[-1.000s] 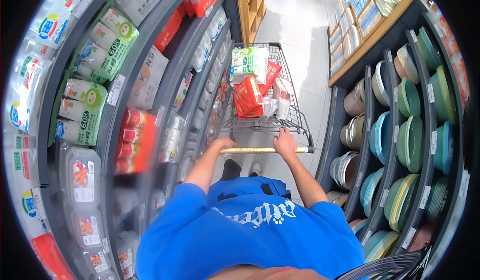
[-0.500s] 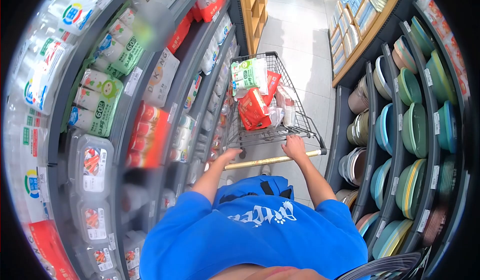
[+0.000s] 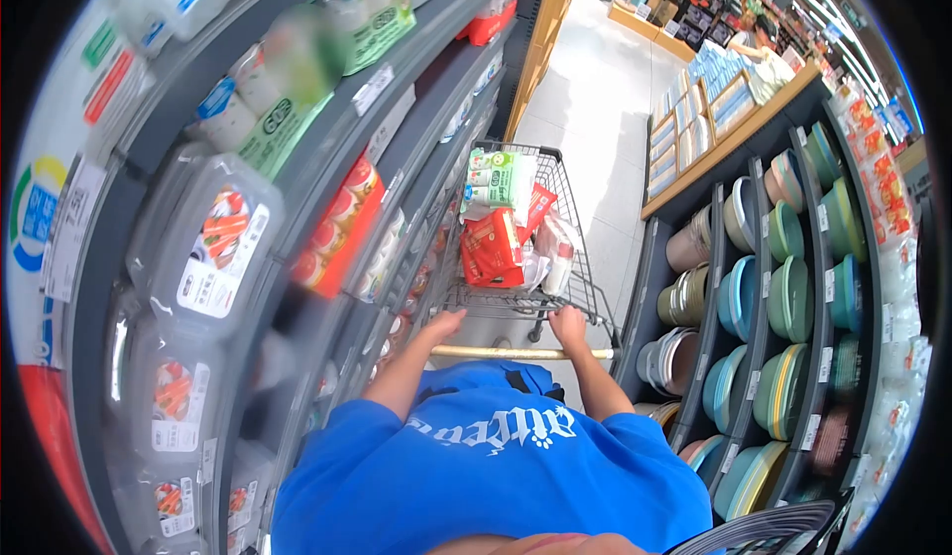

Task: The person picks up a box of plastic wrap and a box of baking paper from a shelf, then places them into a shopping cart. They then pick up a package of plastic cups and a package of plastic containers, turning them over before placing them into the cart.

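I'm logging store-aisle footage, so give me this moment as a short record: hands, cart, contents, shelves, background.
Left hand: left hand at the left end of the handle; grip unclear
Right hand: right hand near the handle's right end; grip unclear
Cart: wire shopping cart, ahead of the person
Contents: green-and-white pack, red pack, other packages
Left shelves: clear plastic food container, among other packaged goods
Right shelves: green basin, blue basin, others
Background: wooden display rack

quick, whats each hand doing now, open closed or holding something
Left hand: at the cart handle; open or closed cannot be told.
Right hand: at the handle too; grip cannot be told.
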Demonstrator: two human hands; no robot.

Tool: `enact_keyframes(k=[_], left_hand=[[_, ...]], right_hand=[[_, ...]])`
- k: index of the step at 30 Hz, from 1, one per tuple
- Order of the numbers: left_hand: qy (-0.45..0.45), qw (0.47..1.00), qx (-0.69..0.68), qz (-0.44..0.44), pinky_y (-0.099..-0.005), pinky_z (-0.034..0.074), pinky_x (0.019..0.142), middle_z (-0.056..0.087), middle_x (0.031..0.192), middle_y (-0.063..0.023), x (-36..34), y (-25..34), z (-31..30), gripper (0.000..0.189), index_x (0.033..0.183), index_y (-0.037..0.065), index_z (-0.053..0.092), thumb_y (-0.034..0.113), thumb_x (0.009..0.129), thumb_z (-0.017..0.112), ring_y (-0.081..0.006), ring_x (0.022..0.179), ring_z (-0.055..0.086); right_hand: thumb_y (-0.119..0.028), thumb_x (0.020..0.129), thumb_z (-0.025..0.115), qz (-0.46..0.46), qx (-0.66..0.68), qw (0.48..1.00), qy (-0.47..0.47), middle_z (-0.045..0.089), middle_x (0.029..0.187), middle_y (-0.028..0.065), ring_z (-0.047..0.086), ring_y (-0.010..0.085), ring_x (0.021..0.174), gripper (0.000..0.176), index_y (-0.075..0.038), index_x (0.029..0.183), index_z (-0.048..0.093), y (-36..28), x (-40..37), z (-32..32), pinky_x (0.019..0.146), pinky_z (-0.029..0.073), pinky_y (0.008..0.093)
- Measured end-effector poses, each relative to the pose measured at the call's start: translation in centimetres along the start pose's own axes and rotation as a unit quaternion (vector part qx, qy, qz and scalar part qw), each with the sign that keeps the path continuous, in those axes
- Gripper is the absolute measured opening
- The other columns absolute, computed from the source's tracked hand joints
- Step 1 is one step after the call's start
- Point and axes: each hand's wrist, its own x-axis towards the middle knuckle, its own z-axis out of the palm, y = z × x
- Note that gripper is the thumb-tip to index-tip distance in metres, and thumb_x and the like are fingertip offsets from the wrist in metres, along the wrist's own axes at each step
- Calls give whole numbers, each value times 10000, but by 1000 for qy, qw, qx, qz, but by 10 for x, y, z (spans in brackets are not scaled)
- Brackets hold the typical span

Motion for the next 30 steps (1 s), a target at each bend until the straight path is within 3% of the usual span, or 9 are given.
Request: enact_keyframes(k=[3, 9, 12, 16, 19, 22, 25, 27, 30], left_hand=[[23, 999, 44, 19, -435, 470, 961, 709, 1036, -223, -6, -23, -18, 700, 1002, -51, 717, 593, 966, 445, -347, 1057, 659], [19, 982, 177, 66, -460, 415, 1051, 584, 1275, -322, -19, -66, -56, 756, 1133, -102, 664, 598, 961, 438, -434, 1255, 541], [30, 973, 207, 101, -472, 487, 936, 672, 1109, -302, -32, -84, -70, 793, 1043, -120, 682, 635, 938, 462, -437, 1040, 648], [49, 964, 240, 101, -464, 440, 1029, 593, 1252, -333, -62, -100, -87, 795, 1195, -109, 633, 625, 935, 474, -432, 1238, 564], [52, 964, 237, 111, -476, 482, 959, 679, 1124, -271, -61, -124, -90, 689, 1071, -81, 670, 577, 933, 522, -432, 1050, 651], [-3, 983, 114, 145, -428, 524, 883, 708, 959, -211, -69, -144, -88, 552, 993, -30, 670, 509, 939, 564, -376, 887, 683], [-21, 963, -214, 165, -390, 534, 866, 700, 978, -191, -107, -159, -86, 459, 1107, 12, 618, 443, 957, 568, -313, 883, 685], [8, 877, -457, 148, -414, 500, 921, 636, 1140, -205, -125, -180, -78, 498, 1274, 37, 518, 426, 966, 554, -302, 1023, 634], [57, 722, -680, 115, -494, 383, 1065, 430, 1449, -225, -140, -209, -63, 675, 1503, 81, 312, 434, 971, 530, -320, 1321, 452]], right_hand=[[-293, 788, 677, 20, 16, 1000, -9, 690, 819, 261, 686, 426, 816, 284, -23, 810, 758, -20, -28, 10, 795, 551, 489], [-328, 782, 686, 38, -4, 999, -30, 692, 844, 263, 685, 421, 849, 325, -9, 796, 749, -51, -71, 40, 810, 544, 494], [-337, 781, 688, 49, -15, 998, -43, 688, 837, 267, 684, 419, 847, 343, 1, 779, 740, -66, -92, 46, 805, 540, 492], [-365, 792, 693, 29, -10, 997, -68, 691, 826, 263, 684, 423, 844, 363, -7, 799, 752, -75, -118, 56, 797, 540, 490], [-359, 823, 690, 23, -18, 995, -95, 716, 838, 233, 707, 376, 844, 338, -31, 851, 772, -85, -140, 59, 811, 546, 449], [-308, 859, 672, 6, 204, 966, -156, 748, 896, 171, 712, 299, 898, 309, -17, 886, 772, -60, -161, 68, 873, 531, 384], [-289, 940, 613, 142, 561, 793, -191, 689, 1164, 128, 634, 258, 1115, 369, -5, 1171, 659, -41, -196, 60, 977, 483, 381], [-344, 983, 569, 223, 745, 606, -168, 605, 1296, 155, 575, 276, 1218, 478, -42, 1347, 495, -27, -225, 53, 1020, 470, 430], [-454, 1007, 490, 309, 858, 403, -72, 431, 1482, 210, 494, 336, 1319, 730, -75, 1551, 185, -23, -273, 39, 1069, 414, 562]])
